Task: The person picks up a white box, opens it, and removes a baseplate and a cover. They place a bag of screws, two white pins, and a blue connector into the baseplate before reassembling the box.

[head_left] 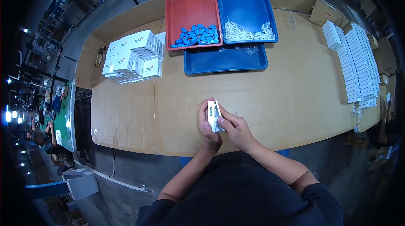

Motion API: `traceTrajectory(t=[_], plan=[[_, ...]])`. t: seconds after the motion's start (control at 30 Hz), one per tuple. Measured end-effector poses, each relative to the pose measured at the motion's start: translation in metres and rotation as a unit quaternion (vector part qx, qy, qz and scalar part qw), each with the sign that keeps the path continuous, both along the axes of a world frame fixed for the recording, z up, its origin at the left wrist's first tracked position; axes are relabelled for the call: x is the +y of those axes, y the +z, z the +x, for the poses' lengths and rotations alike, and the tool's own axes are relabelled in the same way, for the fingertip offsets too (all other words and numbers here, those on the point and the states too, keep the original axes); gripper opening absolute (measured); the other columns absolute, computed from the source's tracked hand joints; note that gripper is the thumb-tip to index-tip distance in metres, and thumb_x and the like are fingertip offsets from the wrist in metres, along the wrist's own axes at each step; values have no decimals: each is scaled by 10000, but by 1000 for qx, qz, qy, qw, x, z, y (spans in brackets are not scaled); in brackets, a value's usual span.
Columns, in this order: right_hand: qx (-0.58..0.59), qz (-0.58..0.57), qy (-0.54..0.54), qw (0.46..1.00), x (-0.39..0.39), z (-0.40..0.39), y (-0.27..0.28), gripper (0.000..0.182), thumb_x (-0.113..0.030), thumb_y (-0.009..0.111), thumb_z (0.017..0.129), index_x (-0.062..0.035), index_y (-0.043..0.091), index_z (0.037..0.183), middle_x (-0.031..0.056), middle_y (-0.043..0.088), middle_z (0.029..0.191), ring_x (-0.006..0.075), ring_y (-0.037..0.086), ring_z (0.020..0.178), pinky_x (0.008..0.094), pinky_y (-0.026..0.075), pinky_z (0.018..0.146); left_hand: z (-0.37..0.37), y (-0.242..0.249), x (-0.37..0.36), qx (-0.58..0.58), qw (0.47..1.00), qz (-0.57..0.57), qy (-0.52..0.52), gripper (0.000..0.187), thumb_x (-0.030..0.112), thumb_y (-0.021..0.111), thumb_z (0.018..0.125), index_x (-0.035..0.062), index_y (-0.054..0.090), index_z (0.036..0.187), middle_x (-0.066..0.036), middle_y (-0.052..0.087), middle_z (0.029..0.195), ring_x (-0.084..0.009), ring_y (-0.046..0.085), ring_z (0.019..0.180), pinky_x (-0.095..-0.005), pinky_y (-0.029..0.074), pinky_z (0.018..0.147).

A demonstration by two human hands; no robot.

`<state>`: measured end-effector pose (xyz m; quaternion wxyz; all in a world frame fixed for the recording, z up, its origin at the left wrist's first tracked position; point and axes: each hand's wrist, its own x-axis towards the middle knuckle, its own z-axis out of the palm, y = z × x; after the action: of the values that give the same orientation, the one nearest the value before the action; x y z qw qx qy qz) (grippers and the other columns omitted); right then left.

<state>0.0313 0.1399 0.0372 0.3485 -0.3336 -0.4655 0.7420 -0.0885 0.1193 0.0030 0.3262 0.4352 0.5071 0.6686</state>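
Observation:
A small white carton [211, 114] with dark lettering on its side is held upright in front of my body, over the near part of the table. My left hand [205, 128] wraps round it from the left, its fingers closed along the side. From the right, my right hand [237, 131] grips the same carton, with the thumb pressed on its right edge near a gap that looks like an open flap. What lies inside the carton cannot be made out.
A red tray [192, 2] holds blue pieces; a blue tray [244, 2] holds white sticks. Both rest partly over another blue tray [225, 62]. White boxes [135, 57] are stacked at left, white carton rows [358, 63] at right. Cardboard covers the table [287, 95]. Another person [55, 143] sits far left.

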Motion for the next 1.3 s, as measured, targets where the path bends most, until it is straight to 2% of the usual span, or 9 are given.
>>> traceTrajectory(t=[0.17,0.23,0.27,0.33,0.47,0.63,1.13,1.23,1.3], plan=[[4,-1,20,1000,13,10,-4,593,-123,569,1091,0,327,1619,117,582,1440,127,561,1267,275,476,1049,-1,-7,0,69,997,8,-17,955,715,354,1012,-67,326,1560,-164,480,1378,-234,526,1185,-374,437,1024],[-94,51,91,990,23,22,-6,703,-250,684,1034,-60,355,1626,204,506,1519,248,536,1373,332,458,1110,-4,-11,-4,113,993,22,-32,1011,757,365,1007,-47,264,1612,-159,471,1411,-233,514,1227,-377,423,1056],[-95,50,91,990,22,26,-4,703,-250,684,1034,-60,355,1626,204,506,1519,248,536,1373,332,458,1110,-4,-12,-7,-25,997,-28,-69,1021,776,340,1006,-27,239,1629,-157,453,1450,-237,493,1277,-380,406,1085],[-302,306,36,902,21,32,25,808,-369,787,927,-114,422,1602,273,429,1555,381,459,1455,457,412,1174,1,-8,-6,-250,957,-113,-96,949,765,231,1036,30,271,1635,-153,470,1507,-246,500,1365,-397,407,1134],[-269,514,83,810,27,41,12,844,-378,856,815,-75,506,1521,224,436,1571,404,430,1469,647,345,1181,4,8,-5,-403,852,-291,-167,846,780,185,1021,142,457,1505,-106,640,1353,-250,689,1171,-418,568,1000],[-219,536,94,810,25,43,-5,795,-394,846,806,-92,556,1482,215,517,1508,401,509,1384,633,347,1185,11,10,-11,-461,799,-335,-191,791,786,197,1016,173,508,1407,-77,670,1226,-232,712,1084,-392,609,885],[-149,493,63,855,21,28,-26,794,-367,860,808,-39,579,1473,169,576,1468,339,589,1292,424,440,1091,0,9,-17,-469,809,-273,-226,785,720,188,1063,100,535,1396,-105,658,1263,-235,669,1161,-417,573,971],[-98,336,-47,935,21,28,-29,796,-350,842,848,-15,535,1500,175,578,1464,297,592,1298,408,438,1117,-1,7,-14,-539,769,-272,-209,794,715,209,1064,75,526,1412,-144,651,1302,-265,665,1177,-462,556,1008],[168,43,-204,964,50,34,-18,767,-265,856,851,3,526,1490,173,555,1455,272,559,1325,409,445,1126,-5,-13,-12,-581,734,-232,-265,788,680,237,1080,54,509,1472,-173,646,1341,-284,664,1174,-454,518,1066]])
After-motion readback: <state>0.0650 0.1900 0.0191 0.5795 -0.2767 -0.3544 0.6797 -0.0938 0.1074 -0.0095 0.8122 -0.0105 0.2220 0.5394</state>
